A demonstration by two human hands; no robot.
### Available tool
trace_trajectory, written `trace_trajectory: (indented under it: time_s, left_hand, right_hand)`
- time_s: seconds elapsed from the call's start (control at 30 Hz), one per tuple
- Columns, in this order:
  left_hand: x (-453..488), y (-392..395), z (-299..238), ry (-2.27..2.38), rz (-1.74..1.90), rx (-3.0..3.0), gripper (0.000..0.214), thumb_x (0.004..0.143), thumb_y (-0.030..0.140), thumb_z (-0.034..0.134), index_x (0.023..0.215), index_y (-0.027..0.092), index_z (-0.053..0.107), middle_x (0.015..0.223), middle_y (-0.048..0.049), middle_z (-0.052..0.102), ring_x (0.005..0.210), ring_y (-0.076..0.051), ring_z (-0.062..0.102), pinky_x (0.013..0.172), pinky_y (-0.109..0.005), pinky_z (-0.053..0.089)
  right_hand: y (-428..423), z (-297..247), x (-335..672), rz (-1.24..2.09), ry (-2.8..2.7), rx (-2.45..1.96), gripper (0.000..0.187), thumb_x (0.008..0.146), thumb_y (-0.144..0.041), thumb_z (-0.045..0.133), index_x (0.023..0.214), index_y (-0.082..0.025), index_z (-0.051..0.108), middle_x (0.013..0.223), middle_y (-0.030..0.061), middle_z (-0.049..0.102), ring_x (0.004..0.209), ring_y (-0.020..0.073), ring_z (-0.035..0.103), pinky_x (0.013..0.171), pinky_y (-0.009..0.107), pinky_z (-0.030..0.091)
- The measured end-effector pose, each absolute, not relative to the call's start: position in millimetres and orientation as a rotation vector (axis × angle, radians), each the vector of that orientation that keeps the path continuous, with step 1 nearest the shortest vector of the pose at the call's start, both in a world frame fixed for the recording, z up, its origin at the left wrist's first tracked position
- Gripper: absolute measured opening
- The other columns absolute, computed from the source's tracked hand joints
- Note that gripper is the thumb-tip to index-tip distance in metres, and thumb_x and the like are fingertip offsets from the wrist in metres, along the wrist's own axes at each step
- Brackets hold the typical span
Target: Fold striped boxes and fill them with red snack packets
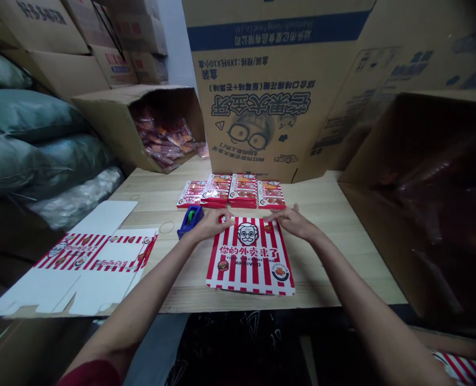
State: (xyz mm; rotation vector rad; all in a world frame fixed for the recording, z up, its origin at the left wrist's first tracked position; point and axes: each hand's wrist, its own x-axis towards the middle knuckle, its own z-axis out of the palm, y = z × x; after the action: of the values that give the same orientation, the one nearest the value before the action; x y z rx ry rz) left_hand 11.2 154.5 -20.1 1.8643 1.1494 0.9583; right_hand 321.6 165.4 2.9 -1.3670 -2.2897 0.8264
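Observation:
A red-and-white striped cardboard box (246, 262) lies flat on the table in front of me, its printed face with a bearded cartoon head turned up. My left hand (212, 224) is at its far left corner, thumb and fingers closed on the edge. At the far right corner is my right hand (292, 221), fingers stretched out and touching the top edge. Just left of my left hand stands a blue tape dispenser (190, 221) with a green core. Beyond both hands, small red-and-white snack packs (242, 190) sit in a row of low stacks.
Flattened striped cartons (101, 252) overlap the table's left edge. Behind the packs rises a large upright cardboard carton (262, 64). An open carton of wrapped sweets (165, 134) lies at the back left. A dark open carton (423, 214) borders the right side. Sacks (28, 118) are piled left.

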Motion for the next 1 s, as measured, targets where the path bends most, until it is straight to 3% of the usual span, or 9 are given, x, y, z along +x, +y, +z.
trace_trajectory:
  time_s: [0.1,0.23,0.4,0.5,0.67,0.77,0.83,0.93,1.0]
  left_hand:
    - [25.4,158.1,-31.9,1.202,0.978,1.902,0.015,0.080,0.034,0.080,0.086,0.021,0.073,0.087,-0.0046,0.072,0.084,-0.025,0.065,0.091,-0.037,0.049]
    - [28.4,156.7,-39.2,1.247,0.954,1.964,0.029,0.091,0.041,0.068,0.114,0.024,0.074,0.115,-0.0090,0.073,0.112,-0.029,0.063,0.105,-0.040,0.044]
    - [27.8,155.7,-34.3,1.248,0.803,2.116,0.034,0.100,0.042,0.051,0.110,0.022,0.077,0.120,-0.0080,0.075,0.121,-0.029,0.060,0.115,-0.045,0.037]
    - [27.6,157.2,-31.6,1.263,0.705,2.182,0.039,0.104,0.040,0.043,0.115,0.022,0.075,0.125,-0.0074,0.074,0.122,-0.028,0.060,0.115,-0.044,0.038]
    - [31.9,160.3,-29.4,1.376,0.570,2.194,0.041,0.106,0.039,0.037,0.111,0.023,0.074,0.123,-0.0059,0.075,0.117,-0.026,0.064,0.109,-0.038,0.044]
    - [37.5,152.6,-24.7,1.563,0.533,2.141,0.040,0.106,0.038,0.037,0.107,0.022,0.074,0.120,-0.0077,0.075,0.114,-0.027,0.066,0.101,-0.036,0.048]
    - [37.6,139.3,-20.1,1.737,0.536,2.076,0.041,0.106,0.038,0.035,0.108,0.021,0.072,0.121,-0.0112,0.075,0.115,-0.029,0.067,0.097,-0.036,0.049]
    - [28.1,106.1,-14.0,2.033,0.562,1.921,0.047,0.108,0.033,0.026,0.111,0.016,0.069,0.117,-0.0188,0.074,0.113,-0.032,0.068,0.093,-0.039,0.050]
    - [19.9,74.7,-12.2,2.190,0.587,1.820,0.048,0.107,0.029,0.022,0.118,0.013,0.066,0.119,-0.0226,0.072,0.114,-0.034,0.068,0.094,-0.042,0.049]
  right_hand:
    - [149.0,-2.6,300.3,0.696,-2.278,-1.415,0.037,0.102,-0.030,0.047,0.125,-0.030,0.076,0.131,0.0077,0.074,0.139,0.0413,0.056,0.115,0.078,-0.020]
    - [117.0,-12.7,289.5,0.620,-2.264,-1.487,0.042,0.107,-0.042,0.043,0.143,-0.032,0.062,0.151,0.0088,0.061,0.148,0.0413,0.044,0.116,0.081,-0.013]
    - [97.5,-21.5,292.0,0.584,-2.371,-1.517,0.058,0.108,-0.051,0.035,0.162,-0.030,0.035,0.171,0.0079,0.029,0.160,0.0360,0.018,0.117,0.081,-0.010]
    - [91.7,-29.2,291.4,0.463,-2.432,-1.543,0.063,0.108,-0.053,0.033,0.166,-0.030,0.025,0.173,0.0066,0.021,0.161,0.0342,0.013,0.118,0.078,-0.010]
    - [95.6,-35.1,286.2,0.393,-2.384,-1.474,0.059,0.107,-0.053,0.038,0.162,-0.032,0.036,0.172,0.0051,0.026,0.162,0.0311,0.013,0.120,0.070,-0.016]
    - [106.4,-26.9,293.9,0.729,-1.976,-1.437,0.057,0.099,-0.060,0.053,0.148,-0.030,0.058,0.167,0.0044,0.039,0.161,0.0321,0.017,0.121,0.062,-0.021]
    - [102.0,-20.5,307.0,0.887,-1.613,-1.457,0.063,0.096,-0.067,0.053,0.144,-0.027,0.062,0.165,0.0063,0.044,0.159,0.0316,0.025,0.125,0.057,-0.012]
    - [58.8,-26.6,322.2,0.862,-1.264,-1.509,0.081,0.099,-0.075,0.028,0.158,-0.023,0.044,0.169,0.0109,0.036,0.158,0.0277,0.027,0.129,0.047,0.018]
    - [11.6,-48.5,315.8,0.879,-1.112,-1.515,0.086,0.098,-0.078,0.026,0.161,-0.022,0.037,0.165,0.0138,0.043,0.155,0.0292,0.034,0.126,0.046,0.027]
